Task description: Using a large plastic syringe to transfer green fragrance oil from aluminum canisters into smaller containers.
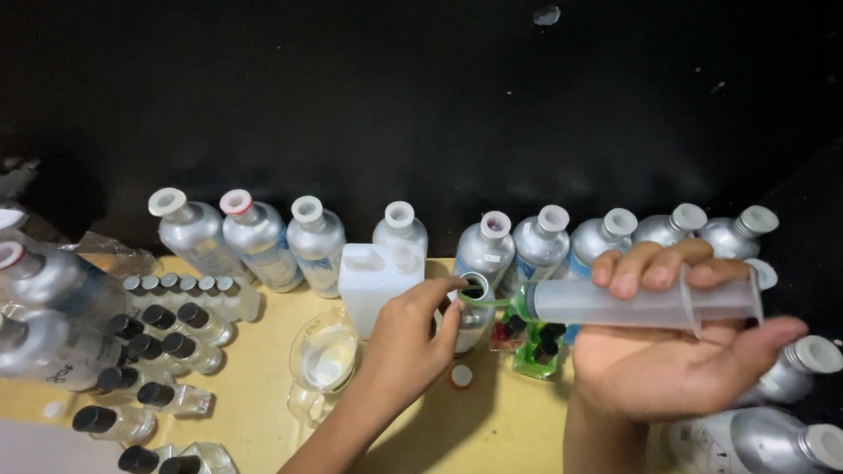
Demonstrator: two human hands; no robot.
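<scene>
My right hand (668,350) grips a large clear plastic syringe (620,303), held level with its green tip pointing left into the open mouth of a silver metal bottle (473,291). The thumb rests at the plunger end. My left hand (411,340) wraps around that bottle just below its neck, fingers by the rim. A small white cap with a red rim (461,376) lies on the yellow table (484,431) just beside the left hand.
A row of silver bottles with white caps (314,236) lines the back against a black wall. A white plastic jug (376,281) and a glass beaker (325,357) stand left of my hands. Several small black-capped glass vials (159,349) crowd the left side. More silver bottles (774,440) lie at right.
</scene>
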